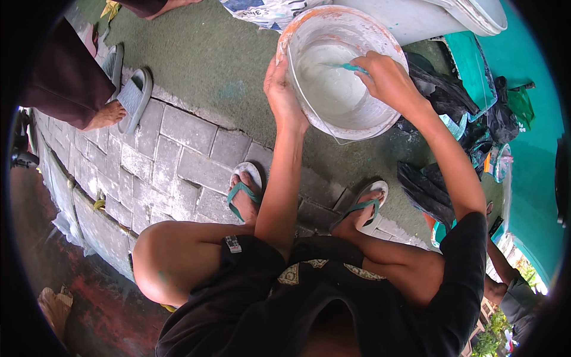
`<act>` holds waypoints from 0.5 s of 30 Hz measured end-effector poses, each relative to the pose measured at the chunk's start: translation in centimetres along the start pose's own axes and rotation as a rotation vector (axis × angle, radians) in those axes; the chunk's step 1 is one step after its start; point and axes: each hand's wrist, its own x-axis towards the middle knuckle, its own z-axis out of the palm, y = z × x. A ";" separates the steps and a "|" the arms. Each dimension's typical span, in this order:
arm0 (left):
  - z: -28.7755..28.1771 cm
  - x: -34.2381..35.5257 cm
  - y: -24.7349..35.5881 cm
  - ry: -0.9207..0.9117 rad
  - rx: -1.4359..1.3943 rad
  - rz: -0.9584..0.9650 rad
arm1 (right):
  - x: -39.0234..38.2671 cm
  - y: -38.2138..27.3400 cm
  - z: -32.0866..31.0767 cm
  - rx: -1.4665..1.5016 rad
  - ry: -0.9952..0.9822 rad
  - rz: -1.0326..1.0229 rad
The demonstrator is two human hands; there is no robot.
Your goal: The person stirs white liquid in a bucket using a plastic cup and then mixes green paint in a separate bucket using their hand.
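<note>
A round whitish bucket [333,25] with orange-brown smears on its rim stands in front of me, its thin wire handle hanging down the near side. White, wet-looking mixture [324,89] covers its bottom. My left hand [284,98] grips the bucket's left rim, fingers on the outer wall. Over the bucket's right half, my right hand [383,77] is closed round a teal-handled tool [350,67]. The tool points left, and its far end dips into the white mixture, so its kind is hidden.
A large white container [410,24] lies behind the bucket, beside a printed sack [267,12]. Black plastic bags [434,83] and a teal tub [467,59] crowd the right, against a teal wall [535,178]. Another person's sandalled foot [107,115] is at left on grey pavers [184,128].
</note>
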 end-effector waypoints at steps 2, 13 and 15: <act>-0.1 0.0 0.0 -0.002 0.013 0.005 | -0.2 0.2 0.5 -0.037 0.005 0.030; -0.4 0.2 0.0 0.008 -0.003 -0.016 | -1.4 -0.9 0.6 -0.013 -0.136 0.063; -0.4 0.3 0.0 0.001 -0.017 -0.009 | -2.0 -1.2 0.1 0.020 -0.160 0.029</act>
